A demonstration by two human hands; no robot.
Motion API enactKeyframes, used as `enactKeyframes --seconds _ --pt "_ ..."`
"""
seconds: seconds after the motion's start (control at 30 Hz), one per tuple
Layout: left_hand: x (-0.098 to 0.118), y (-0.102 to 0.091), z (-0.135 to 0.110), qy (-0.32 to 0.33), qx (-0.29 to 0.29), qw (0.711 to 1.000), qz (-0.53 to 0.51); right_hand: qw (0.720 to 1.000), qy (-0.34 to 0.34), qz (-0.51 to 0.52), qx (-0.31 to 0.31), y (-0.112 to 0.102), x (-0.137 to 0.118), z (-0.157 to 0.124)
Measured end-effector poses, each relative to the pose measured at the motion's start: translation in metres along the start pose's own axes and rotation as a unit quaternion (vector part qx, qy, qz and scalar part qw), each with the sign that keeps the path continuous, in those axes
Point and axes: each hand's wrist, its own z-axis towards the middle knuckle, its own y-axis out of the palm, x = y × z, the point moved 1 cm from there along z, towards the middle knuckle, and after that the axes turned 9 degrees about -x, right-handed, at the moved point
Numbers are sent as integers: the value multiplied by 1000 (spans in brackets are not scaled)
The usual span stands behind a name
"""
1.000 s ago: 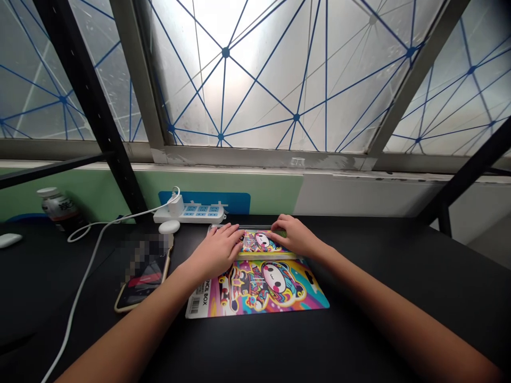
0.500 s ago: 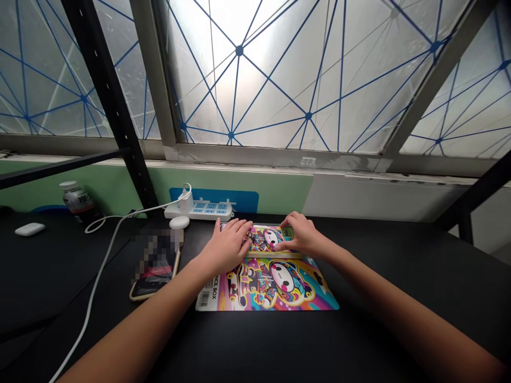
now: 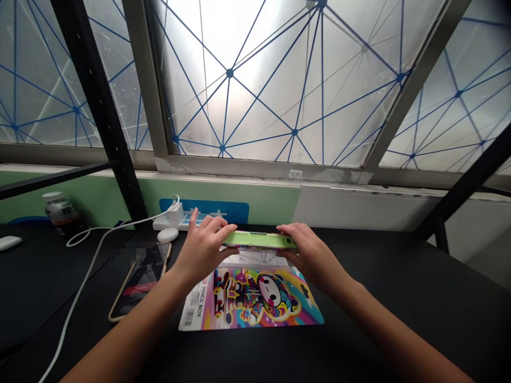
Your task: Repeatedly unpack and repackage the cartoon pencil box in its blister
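A green pencil box [image 3: 261,241] is held level a little above the black desk [image 3: 399,298], seen edge-on. My left hand [image 3: 203,247] grips its left end and my right hand [image 3: 309,252] grips its right end. Below it lies a colourful printed card [image 3: 251,300] with a cartoon panda and the words "PENCIL BOX" along its left edge. A clear plastic piece [image 3: 255,259] shows just under the box, at the card's far edge.
A phone [image 3: 139,279] lies left of the card. Behind are a white power strip [image 3: 175,219] with a charger and white cable [image 3: 88,266], a small white case [image 3: 167,234], a bottle [image 3: 62,210] and another white case [image 3: 8,242] far left. A black frame post [image 3: 99,111] rises by the window.
Both hands were pressing on the box as it lay flat on the card's far end. They have since lifted it off the packaging, and it now hangs edge-on above the desk.
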Motion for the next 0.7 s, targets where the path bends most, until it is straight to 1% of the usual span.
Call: enactKeyframes --seconds 0.03,0.1,0.13,0.17,0.23,0.3,0.37,0.43,0.47,0.5,0.57,0.63,0.7 --pt "9 -12 -5 28 16 999 0 999 -30 -3 23 -6 -4 -12" --pt "28 -31 -22 65 47 997 -19 996 -65 -7 54 -13 -9 -39" --pt "37 -36 -33 76 56 995 -28 994 -78 -11 69 -14 -10 -54" --pt "44 -37 -46 82 63 994 -39 992 -94 -18 83 -13 -12 -68" --pt "53 -26 -72 79 67 993 -55 986 -128 -37 96 -8 -14 -90" --pt "55 -5 -96 57 45 995 -60 983 -155 -52 81 0 -19 -100" --pt "53 17 -114 42 16 997 -57 982 -174 -57 52 8 -25 -100" --pt "50 32 -125 -6 -12 997 -76 981 -188 -48 26 14 -31 -95" --pt "50 35 -129 -35 -25 995 -90 981 -188 -39 12 16 -34 -93" --pt "49 38 -133 -66 -36 992 -105 984 -178 -25 -4 17 -35 -93" --pt "49 39 -137 -109 -55 984 -132 990 -137 6 -36 16 -32 -94" --pt "48 40 -140 -131 -71 977 -150 994 -85 32 -61 14 -26 -97" --pt "46 42 -142 -137 -88 973 -163 994 -38 54 -82 10 -18 -100"
